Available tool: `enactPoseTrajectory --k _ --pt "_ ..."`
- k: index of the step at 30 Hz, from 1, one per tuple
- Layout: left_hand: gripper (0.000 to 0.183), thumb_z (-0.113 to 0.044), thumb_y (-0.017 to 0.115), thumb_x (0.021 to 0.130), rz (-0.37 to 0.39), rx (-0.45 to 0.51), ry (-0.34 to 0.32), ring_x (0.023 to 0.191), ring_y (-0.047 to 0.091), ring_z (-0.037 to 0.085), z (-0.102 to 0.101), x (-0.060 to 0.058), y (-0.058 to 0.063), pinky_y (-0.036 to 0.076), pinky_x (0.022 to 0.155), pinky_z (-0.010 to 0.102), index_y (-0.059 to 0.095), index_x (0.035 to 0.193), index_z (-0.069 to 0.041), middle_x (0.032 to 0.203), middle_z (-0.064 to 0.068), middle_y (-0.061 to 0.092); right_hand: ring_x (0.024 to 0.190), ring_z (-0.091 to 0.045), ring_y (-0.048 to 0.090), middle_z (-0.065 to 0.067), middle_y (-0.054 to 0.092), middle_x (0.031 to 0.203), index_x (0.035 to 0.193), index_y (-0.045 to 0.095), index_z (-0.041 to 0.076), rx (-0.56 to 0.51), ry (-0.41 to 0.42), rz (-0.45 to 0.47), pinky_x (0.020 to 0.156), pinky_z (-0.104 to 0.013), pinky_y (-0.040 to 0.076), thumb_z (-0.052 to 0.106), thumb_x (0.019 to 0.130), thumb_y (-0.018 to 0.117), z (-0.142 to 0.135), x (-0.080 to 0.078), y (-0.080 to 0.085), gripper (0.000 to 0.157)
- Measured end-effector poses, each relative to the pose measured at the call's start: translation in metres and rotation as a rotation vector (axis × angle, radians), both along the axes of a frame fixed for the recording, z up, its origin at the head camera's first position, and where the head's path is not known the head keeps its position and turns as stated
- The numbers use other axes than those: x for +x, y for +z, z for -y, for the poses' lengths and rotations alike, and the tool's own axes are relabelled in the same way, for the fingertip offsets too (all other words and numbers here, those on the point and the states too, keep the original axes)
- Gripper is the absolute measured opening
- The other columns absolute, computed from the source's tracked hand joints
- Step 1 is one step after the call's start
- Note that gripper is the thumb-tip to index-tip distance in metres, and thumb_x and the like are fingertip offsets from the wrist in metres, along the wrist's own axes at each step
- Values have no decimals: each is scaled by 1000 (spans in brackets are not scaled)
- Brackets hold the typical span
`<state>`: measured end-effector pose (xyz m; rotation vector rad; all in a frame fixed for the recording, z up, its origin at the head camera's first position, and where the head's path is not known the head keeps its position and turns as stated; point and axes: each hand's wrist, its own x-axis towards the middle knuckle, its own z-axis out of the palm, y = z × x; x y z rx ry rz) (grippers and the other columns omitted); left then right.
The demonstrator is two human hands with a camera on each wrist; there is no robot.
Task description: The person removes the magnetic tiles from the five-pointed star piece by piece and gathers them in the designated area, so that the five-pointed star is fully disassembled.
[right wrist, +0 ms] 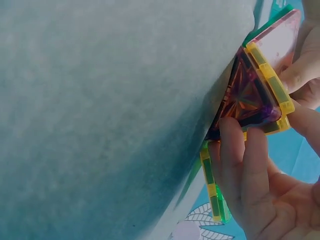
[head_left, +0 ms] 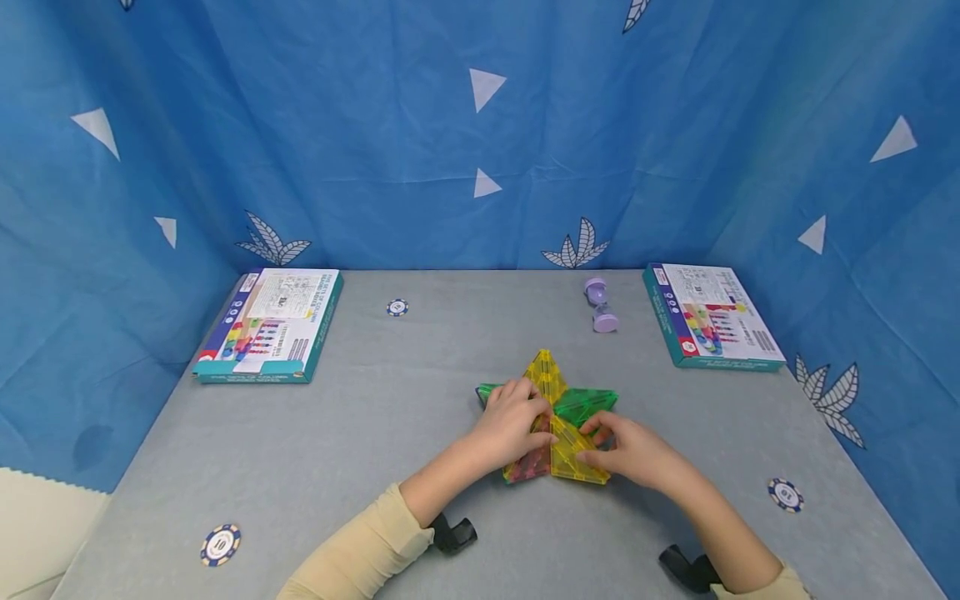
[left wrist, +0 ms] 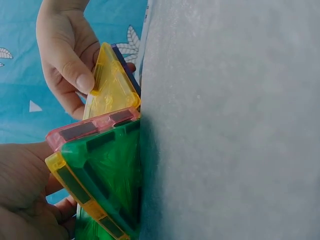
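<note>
A star of see-through magnetic tiles (head_left: 576, 457) sits on the grey table, with yellow, green and red points. My left hand (head_left: 513, 425) reaches over its left side, fingers and thumb bent round the tiles near the centre. At the front right, my right hand (head_left: 630, 450) grips the yellow point between thumb and fingers. The left wrist view shows the right thumb on the yellow tile (left wrist: 112, 92), beside a pink and a green tile (left wrist: 112, 165). In the right wrist view, right fingertips (right wrist: 231, 132) press a dark purple tile (right wrist: 245, 95).
Behind the star lies a purple hourglass (head_left: 600, 307). Flat boxes stand at the back left (head_left: 270, 325) and back right (head_left: 712, 317). Poker chips lie at the back (head_left: 397, 307), front left (head_left: 221, 545) and right (head_left: 785, 495). A blue curtain (head_left: 420, 125) encloses the table.
</note>
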<state>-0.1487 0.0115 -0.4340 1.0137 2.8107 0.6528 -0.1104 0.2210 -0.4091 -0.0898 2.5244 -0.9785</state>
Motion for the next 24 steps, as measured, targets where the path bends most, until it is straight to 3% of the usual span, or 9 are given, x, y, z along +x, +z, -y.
enactPoseTrajectory --k 13,24 --pt "21 -41 68 82 36 90 -24 91 38 11 3 -2 -2 30 95 41 65 98 -28 97 -9 41 66 -19 51 -8 57 95 122 55 13 -50 68 15 55 -34 42 30 81 72 0 2 3 48" --pt "23 -40 68 82 34 92 -46 98 40 12 2 -3 -1 28 98 43 65 101 -27 102 -8 44 55 -17 52 -5 54 74 117 52 5 30 157 89 51 -32 41 22 80 72 5 -6 10 46"
